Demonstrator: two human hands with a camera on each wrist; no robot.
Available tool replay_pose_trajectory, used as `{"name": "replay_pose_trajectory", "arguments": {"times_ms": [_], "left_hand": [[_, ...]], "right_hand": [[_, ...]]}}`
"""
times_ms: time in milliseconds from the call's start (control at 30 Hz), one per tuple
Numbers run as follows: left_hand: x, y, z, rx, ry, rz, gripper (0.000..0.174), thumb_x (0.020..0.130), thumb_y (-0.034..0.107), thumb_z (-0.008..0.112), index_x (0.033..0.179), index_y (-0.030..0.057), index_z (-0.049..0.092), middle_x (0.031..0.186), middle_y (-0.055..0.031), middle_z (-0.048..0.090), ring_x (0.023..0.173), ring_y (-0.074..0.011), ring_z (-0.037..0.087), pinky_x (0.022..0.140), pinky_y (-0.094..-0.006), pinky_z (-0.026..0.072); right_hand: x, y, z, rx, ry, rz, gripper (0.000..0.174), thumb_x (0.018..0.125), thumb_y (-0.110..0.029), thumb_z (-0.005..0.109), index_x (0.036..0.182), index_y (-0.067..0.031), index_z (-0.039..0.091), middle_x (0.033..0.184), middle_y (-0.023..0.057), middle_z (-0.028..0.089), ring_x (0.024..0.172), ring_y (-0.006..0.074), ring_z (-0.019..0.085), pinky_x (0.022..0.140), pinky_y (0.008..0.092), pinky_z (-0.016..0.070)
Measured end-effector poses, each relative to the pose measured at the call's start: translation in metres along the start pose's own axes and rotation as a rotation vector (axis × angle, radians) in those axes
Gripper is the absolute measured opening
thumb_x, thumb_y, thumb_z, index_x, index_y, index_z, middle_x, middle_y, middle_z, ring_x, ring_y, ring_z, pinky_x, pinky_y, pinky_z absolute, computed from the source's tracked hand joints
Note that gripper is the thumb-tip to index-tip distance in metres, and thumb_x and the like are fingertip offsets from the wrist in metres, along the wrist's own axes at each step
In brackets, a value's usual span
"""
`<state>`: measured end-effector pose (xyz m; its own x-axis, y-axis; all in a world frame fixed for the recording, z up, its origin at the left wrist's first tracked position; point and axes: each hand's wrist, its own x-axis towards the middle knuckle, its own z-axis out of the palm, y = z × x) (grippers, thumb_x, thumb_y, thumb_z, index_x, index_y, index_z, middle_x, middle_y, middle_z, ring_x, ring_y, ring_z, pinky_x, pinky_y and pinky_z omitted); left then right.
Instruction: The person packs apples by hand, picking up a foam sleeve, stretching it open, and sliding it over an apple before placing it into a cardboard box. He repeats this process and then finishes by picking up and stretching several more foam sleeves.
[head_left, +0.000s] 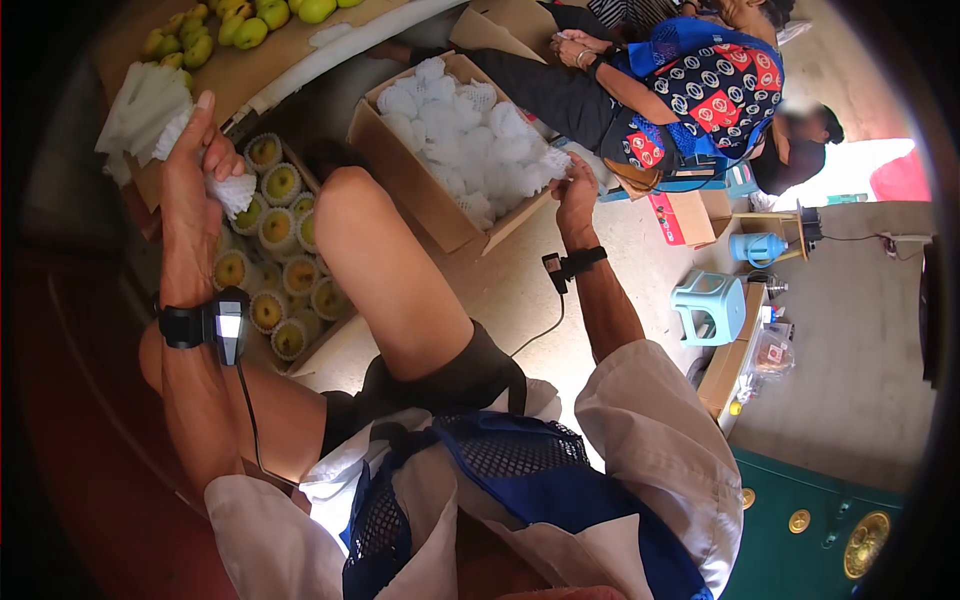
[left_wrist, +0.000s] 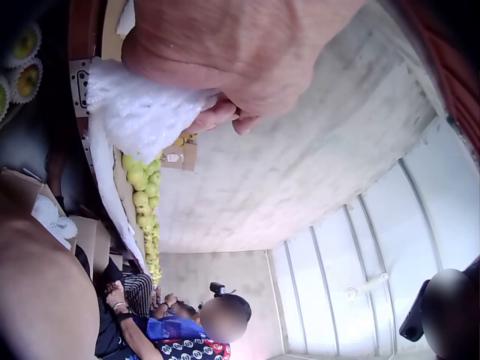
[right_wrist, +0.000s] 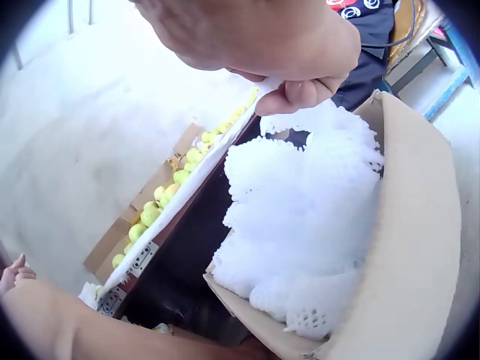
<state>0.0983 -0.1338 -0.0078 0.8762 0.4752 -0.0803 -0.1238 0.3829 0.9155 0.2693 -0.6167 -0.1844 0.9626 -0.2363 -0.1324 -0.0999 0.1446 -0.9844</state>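
Note:
My left hand [head_left: 200, 165] holds a white foam net sleeve [head_left: 232, 192], its fingers curled round it and the thumb pointing up. In the left wrist view this foam sleeve [left_wrist: 142, 109] hangs below the knuckles. My right hand [head_left: 575, 200] pinches another white foam net [head_left: 550, 165] at the near edge of a cardboard box [head_left: 405, 175]. That box is heaped with white foam nets [head_left: 440, 110]. Below the left hand, several yellow-green fruits [head_left: 281, 182] sit in foam sleeves, packed in a carton.
Loose yellow-green fruits [head_left: 250, 30] lie on a padded table [head_left: 290, 60] at the top left. A seated person [head_left: 690, 90] in a patterned top is beyond the box. A light-blue stool [head_left: 708, 308] stands at the right, and my bare knee [head_left: 350, 200] rises between carton and box.

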Motion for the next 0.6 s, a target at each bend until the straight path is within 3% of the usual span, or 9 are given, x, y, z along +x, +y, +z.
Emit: {"name": "replay_pose_trajectory", "arguments": {"times_ms": [267, 467, 567, 600], "left_hand": [[0.001, -0.002, 0.004, 0.004, -0.023, -0.026, 0.042, 0.096, 0.037, 0.071, 0.07, 0.0163, 0.046, 0.057, 0.0035, 0.037, 0.051, -0.0109, 0.037, 0.057, -0.0293, 0.039], [0.003, -0.002, 0.012, -0.033, -0.094, -0.089, 0.037, 0.099, 0.032, 0.069, 0.072, 0.0161, 0.05, 0.056, 0.0044, 0.038, 0.05, -0.0095, 0.037, 0.056, -0.0286, 0.0377], [0.006, -0.004, 0.033, 0.016, -0.15, -0.139, 0.031, 0.097, 0.032, 0.072, 0.078, 0.0129, 0.055, 0.058, 0.0039, 0.039, 0.051, -0.0098, 0.038, 0.057, -0.0285, 0.0383], [0.008, -0.008, 0.036, 0.05, -0.161, -0.123, 0.028, 0.095, 0.031, 0.074, 0.089, 0.0071, 0.062, 0.059, 0.0036, 0.039, 0.053, -0.0101, 0.039, 0.057, -0.0284, 0.0386]], "right_hand": [[-0.006, -0.014, 0.007, 0.309, -0.144, 0.091, 0.036, 0.092, -0.009, 0.046, 0.126, -0.0002, 0.054, 0.098, 0.0154, 0.066, 0.061, 0.024, 0.063, 0.048, 0.0299, 0.0424], [-0.01, -0.029, 0.025, 0.468, -0.312, 0.143, 0.036, 0.092, -0.01, 0.05, 0.127, -0.0036, 0.048, 0.104, 0.0121, 0.061, 0.068, 0.0257, 0.06, 0.055, 0.0315, 0.0428], [-0.025, -0.051, 0.06, 0.482, -0.347, 0.13, 0.035, 0.091, -0.01, 0.053, 0.126, -0.005, 0.049, 0.106, 0.0113, 0.06, 0.07, 0.0255, 0.059, 0.057, 0.0311, 0.0429], [-0.029, -0.059, 0.071, 0.504, -0.396, 0.131, 0.032, 0.093, -0.009, 0.053, 0.125, -0.006, 0.051, 0.103, 0.0104, 0.061, 0.068, 0.0249, 0.057, 0.058, 0.0308, 0.0427]]}}
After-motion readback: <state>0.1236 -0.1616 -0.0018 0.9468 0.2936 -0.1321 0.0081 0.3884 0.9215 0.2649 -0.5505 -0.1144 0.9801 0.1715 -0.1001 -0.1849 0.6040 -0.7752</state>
